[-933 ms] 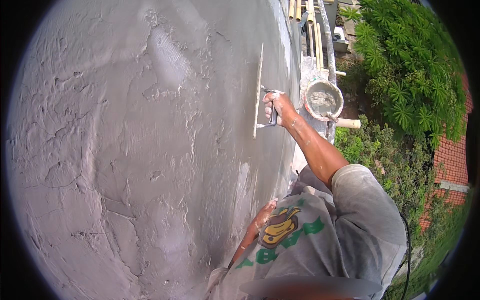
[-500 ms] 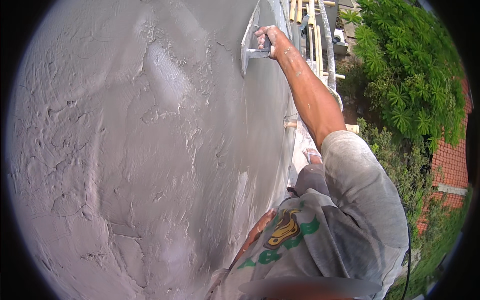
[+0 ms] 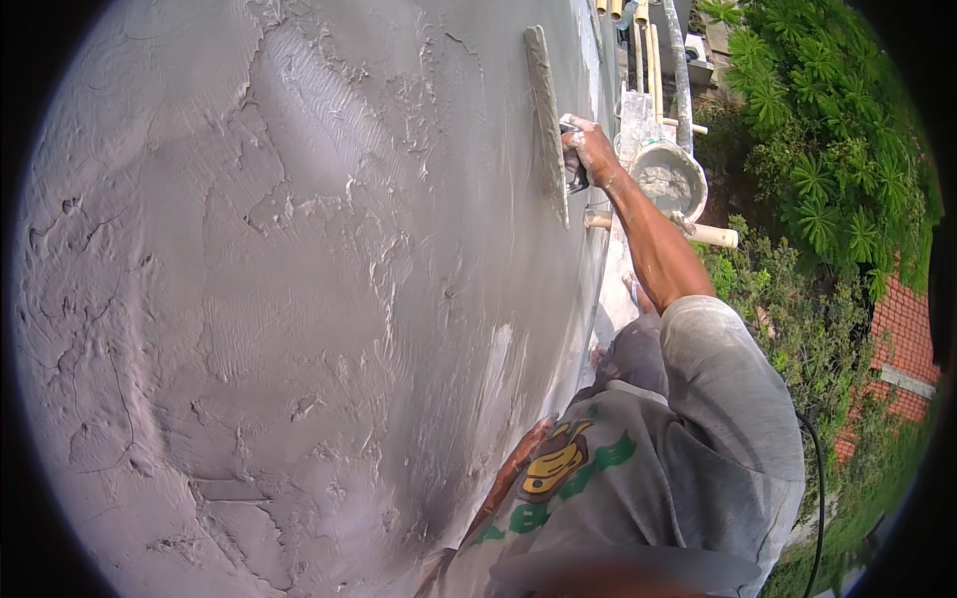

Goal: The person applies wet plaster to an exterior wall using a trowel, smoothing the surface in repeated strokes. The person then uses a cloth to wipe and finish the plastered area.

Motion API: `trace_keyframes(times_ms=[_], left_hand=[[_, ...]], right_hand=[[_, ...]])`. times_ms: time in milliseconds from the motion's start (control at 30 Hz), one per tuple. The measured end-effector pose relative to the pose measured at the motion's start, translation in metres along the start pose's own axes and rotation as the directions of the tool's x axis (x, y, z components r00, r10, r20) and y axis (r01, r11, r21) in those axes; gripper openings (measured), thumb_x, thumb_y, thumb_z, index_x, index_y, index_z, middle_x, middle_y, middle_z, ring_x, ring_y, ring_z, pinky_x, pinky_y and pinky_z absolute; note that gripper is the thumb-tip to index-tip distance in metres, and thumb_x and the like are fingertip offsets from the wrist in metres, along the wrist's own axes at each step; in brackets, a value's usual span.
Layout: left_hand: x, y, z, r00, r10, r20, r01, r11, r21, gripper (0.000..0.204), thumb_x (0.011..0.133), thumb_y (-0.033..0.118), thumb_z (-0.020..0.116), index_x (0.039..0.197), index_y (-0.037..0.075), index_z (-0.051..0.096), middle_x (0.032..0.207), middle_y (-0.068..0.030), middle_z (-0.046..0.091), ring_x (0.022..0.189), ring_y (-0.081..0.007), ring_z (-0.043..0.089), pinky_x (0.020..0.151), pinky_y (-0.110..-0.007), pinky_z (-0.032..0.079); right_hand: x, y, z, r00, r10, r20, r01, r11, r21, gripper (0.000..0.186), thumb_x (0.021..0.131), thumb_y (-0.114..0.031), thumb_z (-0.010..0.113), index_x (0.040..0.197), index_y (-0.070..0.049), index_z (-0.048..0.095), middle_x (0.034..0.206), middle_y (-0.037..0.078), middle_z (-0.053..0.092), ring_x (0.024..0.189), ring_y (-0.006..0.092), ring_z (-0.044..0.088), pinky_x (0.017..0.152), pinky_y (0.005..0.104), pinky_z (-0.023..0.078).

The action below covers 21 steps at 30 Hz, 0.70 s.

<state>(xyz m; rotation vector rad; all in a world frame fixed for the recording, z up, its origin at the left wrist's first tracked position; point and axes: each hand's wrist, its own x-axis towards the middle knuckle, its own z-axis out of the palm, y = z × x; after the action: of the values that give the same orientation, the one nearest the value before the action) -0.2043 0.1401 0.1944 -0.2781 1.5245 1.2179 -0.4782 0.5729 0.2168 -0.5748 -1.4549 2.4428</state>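
My right hand (image 3: pixel 590 154) is closed around the handle of a plastering trowel (image 3: pixel 546 125), whose long flat blade is crusted with grey mortar. The blade stands nearly edge-on to my view, along the wet plastered wall (image 3: pixel 299 329); whether its whole face touches I cannot tell. Smooth plaster lies around the blade, while farther left the wall is rough, with ridges and cracks. My left hand (image 3: pixel 541 429) is low by the wall, in front of my shirt, its fingers mostly hidden.
A bucket of grey mortar (image 3: pixel 670 182) stands on the narrow scaffold right of my forearm. A bamboo pole (image 3: pixel 713 235) juts out below it, and more bamboo poles (image 3: pixel 648 70) lie beyond. Green trees (image 3: pixel 817 149) and a red tiled roof (image 3: pixel 902 329) are down to the right.
My right hand has drawn the trowel nearer to me along the wall and slightly right. The view has shifted, and the mortar bucket, earlier mostly behind my arm, now shows.
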Motion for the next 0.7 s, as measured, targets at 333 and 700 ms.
trace_keyframes(times_ms=[333,700], left_hand=[[-0.002,-0.011,-0.012,0.999,0.024,0.029,-0.025,0.999,0.022,0.065,0.103,0.050,0.035,0.142,-0.002,0.042,0.141,-0.0177,0.048,0.133,-0.0248,0.042,0.113,-0.037,0.027],[0.003,-0.012,-0.016,0.998,0.056,0.020,-0.056,0.998,0.003,0.066,0.103,0.050,0.034,0.143,-0.002,0.041,0.142,-0.0181,0.047,0.133,-0.0250,0.042,0.113,-0.038,0.027]], right_hand=[[-0.206,-0.003,0.090,0.968,-0.129,0.213,0.164,0.975,-0.153,0.012,0.070,-0.005,0.060,0.082,-0.003,0.057,0.062,0.001,0.048,0.059,0.0100,0.048,0.055,0.0294,0.040],[-0.153,-0.011,0.056,0.926,0.376,-0.022,-0.326,0.831,0.450,0.009,0.087,-0.013,0.054,0.078,-0.014,0.053,0.057,-0.004,0.046,0.043,0.0093,0.046,0.040,0.0271,0.041]])
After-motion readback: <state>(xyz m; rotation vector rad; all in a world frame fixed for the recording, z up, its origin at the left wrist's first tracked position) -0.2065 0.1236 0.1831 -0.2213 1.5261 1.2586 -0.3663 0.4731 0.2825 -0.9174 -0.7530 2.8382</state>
